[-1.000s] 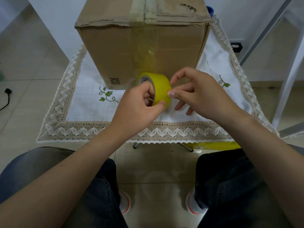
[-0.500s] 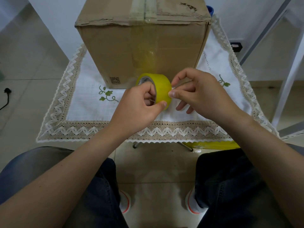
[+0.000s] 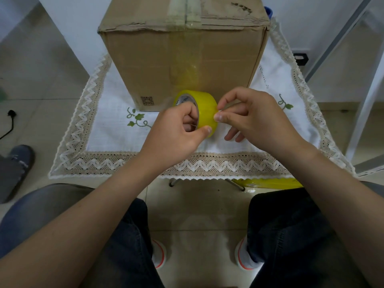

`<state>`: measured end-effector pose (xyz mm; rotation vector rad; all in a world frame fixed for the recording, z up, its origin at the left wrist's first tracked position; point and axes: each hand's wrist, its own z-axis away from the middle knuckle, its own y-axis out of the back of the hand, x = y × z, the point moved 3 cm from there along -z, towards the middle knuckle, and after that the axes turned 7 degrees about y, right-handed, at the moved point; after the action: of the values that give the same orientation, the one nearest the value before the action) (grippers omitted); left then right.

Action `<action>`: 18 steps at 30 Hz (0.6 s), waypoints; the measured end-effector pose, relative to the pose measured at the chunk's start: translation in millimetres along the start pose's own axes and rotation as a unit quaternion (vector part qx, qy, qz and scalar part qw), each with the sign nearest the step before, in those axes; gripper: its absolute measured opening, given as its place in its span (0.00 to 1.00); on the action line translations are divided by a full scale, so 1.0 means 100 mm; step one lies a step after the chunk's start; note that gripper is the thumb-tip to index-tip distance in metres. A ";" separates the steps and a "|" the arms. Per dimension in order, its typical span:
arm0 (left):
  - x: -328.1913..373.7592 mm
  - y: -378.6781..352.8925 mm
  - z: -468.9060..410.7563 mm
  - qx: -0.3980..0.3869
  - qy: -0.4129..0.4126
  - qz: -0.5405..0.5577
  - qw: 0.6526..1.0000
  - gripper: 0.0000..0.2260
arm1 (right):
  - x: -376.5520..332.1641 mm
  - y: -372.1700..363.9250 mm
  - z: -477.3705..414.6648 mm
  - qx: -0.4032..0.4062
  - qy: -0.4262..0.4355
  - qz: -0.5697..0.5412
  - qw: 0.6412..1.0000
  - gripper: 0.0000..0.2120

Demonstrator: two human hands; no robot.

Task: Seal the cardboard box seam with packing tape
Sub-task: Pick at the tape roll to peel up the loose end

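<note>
A brown cardboard box (image 3: 158, 65) stands on a small table under a white lace-edged cloth (image 3: 108, 113). Old tape runs along its top seam (image 3: 185, 13) and down the front face. Just in front of the box I hold a yellow tape roll (image 3: 205, 107) above the cloth. My left hand (image 3: 176, 132) grips the roll, fingers through the core and thumb on the outer face. My right hand (image 3: 251, 119) pinches at the roll's right edge with thumb and forefinger, where the tape end lies.
A yellow strip (image 3: 268, 182) lies on the floor under the table's front right. White metal frame legs (image 3: 365, 96) rise on the right. A dark shoe (image 3: 14, 165) and a black plug with cord (image 3: 10, 121) are on the tiled floor at left. My knees sit below the table edge.
Both hands stay at the roll with hardly any shift. A dark shoe has come into view at the left.
</note>
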<state>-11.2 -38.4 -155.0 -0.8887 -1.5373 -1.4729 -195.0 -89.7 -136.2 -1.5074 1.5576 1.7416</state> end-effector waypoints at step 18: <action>-0.02 -0.02 -0.02 0.003 -0.007 0.022 1.000 0.13 | -0.01 0.01 -0.01 0.008 -0.001 -0.004 1.000 0.10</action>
<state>-12.1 -40.1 -157.6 -0.9253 -1.5222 -1.4323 -195.0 -90.9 -134.1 -1.5028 1.5572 1.7222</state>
